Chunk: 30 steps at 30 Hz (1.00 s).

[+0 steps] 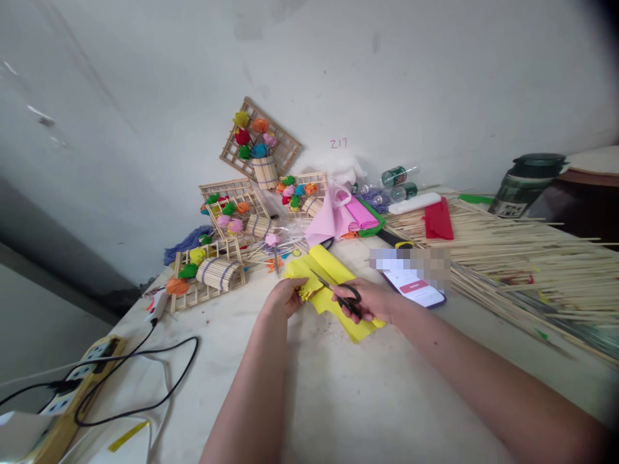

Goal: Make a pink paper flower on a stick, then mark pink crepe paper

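Note:
My right hand (360, 299) grips a pair of black-handled scissors (349, 298), its blades pointing up and left. Pinched in my left hand (286, 298) is a small piece of yellow crepe paper (305, 289) with a fringed, crumpled edge, close to the blade tips. Whether the blades touch the piece I cannot tell. Beneath both hands, a larger yellow crepe sheet (333, 265) lies partly rolled on the table. A phone (413, 287) with a lit screen rests just right of my right hand.
Stick lattices with paper flowers, such as one frame (285, 138) against the wall, stand at the back left. Pink paper (329, 216) lies behind. Many thin wooden sticks (512, 258) cover the right side, near a dark green jar (525, 183). A power strip (82, 380) with cables sits front left.

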{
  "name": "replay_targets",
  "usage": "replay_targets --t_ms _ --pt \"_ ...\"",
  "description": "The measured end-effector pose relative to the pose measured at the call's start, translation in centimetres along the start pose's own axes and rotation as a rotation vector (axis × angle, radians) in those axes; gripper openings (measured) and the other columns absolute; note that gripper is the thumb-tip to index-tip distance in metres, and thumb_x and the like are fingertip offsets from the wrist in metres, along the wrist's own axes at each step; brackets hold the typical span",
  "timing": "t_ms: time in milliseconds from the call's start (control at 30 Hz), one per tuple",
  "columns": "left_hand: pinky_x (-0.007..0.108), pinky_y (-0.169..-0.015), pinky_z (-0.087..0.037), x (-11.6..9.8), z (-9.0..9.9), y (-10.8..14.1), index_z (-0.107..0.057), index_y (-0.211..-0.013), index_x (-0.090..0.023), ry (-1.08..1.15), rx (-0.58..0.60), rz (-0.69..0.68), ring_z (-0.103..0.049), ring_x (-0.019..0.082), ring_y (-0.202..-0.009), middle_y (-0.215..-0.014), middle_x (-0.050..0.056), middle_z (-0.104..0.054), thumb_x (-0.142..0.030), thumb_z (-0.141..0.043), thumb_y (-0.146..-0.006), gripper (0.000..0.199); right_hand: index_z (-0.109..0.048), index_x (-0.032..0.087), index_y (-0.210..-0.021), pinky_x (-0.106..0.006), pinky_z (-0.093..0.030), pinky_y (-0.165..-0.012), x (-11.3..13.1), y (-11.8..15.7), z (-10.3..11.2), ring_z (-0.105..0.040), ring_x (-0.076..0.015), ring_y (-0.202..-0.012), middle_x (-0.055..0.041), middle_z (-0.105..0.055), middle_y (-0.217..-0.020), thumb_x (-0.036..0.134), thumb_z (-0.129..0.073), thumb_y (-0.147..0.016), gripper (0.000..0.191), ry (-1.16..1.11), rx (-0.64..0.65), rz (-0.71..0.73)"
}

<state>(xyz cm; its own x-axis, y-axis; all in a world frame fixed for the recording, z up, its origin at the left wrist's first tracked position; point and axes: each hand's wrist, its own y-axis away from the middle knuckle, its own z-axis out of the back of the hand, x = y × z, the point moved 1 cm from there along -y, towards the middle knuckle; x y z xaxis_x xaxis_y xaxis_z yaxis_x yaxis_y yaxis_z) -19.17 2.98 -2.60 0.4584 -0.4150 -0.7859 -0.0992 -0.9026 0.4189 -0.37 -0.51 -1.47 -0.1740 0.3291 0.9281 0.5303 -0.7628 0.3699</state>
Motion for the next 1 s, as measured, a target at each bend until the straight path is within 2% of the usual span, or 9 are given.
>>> replay_targets --t_ms 233,500,667,800,867,1000 --pt "0.027 -0.057 -0.054 0.0 -0.1 0.4 -0.056 -0.095 -0.008 -0.03 0.008 0.012 -0.064 0.018 -0.064 -0.077 0.009 -0.067 0.003 -0.047 -0.071 0.028 -0.05 0.013 -0.079 -0.017 -0.025 -0.03 0.5 -0.9 0.1 -0.053 -0.0098 -0.043 -0.0066 -0.061 -0.063 0.06 -0.05 -0.07 0.048 0.046 0.053 -0.017" --pt "0.028 -0.058 -0.054 -0.1 -0.2 0.5 -0.056 -0.096 -0.009 -0.034 0.003 0.018 -0.064 0.018 -0.063 -0.076 0.008 -0.067 0.002 -0.046 -0.072 0.028 -0.049 0.014 -0.072 -0.015 -0.018 -0.029 0.2 -1.5 0.0 -0.045 -0.0049 -0.038 0.0005 -0.053 -0.054 0.055 -0.056 -0.069 0.041 0.007 0.053 0.044" --pt "0.026 -0.055 -0.053 0.0 -0.1 0.4 -0.057 -0.093 -0.009 -0.045 -0.008 0.006 -0.063 0.016 -0.058 -0.072 0.007 -0.066 0.001 -0.047 -0.071 0.025 -0.053 0.014 -0.076 -0.014 -0.03 -0.037 -0.1 -1.6 -0.3 -0.04 -0.0029 -0.042 0.0047 -0.047 -0.053 0.046 -0.065 -0.064 0.037 -0.028 -0.072 0.036" --pt "0.027 -0.057 -0.053 0.1 0.1 0.1 -0.057 -0.09 -0.009 -0.042 0.001 0.005 -0.064 0.017 -0.061 -0.071 0.008 -0.066 0.0 -0.048 -0.071 0.022 -0.054 0.013 -0.074 -0.014 -0.03 -0.038 0.1 -1.5 -0.6 -0.041 -0.0033 -0.043 0.0044 -0.047 -0.052 0.047 -0.065 -0.064 0.037 0.007 -0.111 0.039" --pt "0.027 -0.056 -0.053 0.1 0.2 0.0 -0.056 -0.089 -0.01 -0.02 -0.021 0.012 -0.064 0.017 -0.062 -0.072 0.007 -0.066 -0.004 -0.049 -0.073 0.019 -0.054 0.013 -0.073 -0.015 -0.029 -0.037 0.2 -1.4 -0.8 -0.041 -0.0038 -0.043 0.0041 -0.047 -0.051 0.047 -0.064 -0.065 0.036 0.013 -0.119 0.046" --pt "0.028 -0.053 -0.052 -0.3 -0.1 0.1 -0.057 -0.089 -0.014 0.068 -0.106 -0.01 -0.063 0.017 -0.058 -0.069 0.006 -0.065 -0.026 -0.049 -0.079 0.017 -0.052 0.014 -0.072 -0.015 -0.027 -0.036 0.0 -1.5 -0.7 -0.043 -0.0044 -0.041 0.0039 -0.049 -0.05 0.045 -0.062 -0.068 0.033 0.043 -0.148 0.054"
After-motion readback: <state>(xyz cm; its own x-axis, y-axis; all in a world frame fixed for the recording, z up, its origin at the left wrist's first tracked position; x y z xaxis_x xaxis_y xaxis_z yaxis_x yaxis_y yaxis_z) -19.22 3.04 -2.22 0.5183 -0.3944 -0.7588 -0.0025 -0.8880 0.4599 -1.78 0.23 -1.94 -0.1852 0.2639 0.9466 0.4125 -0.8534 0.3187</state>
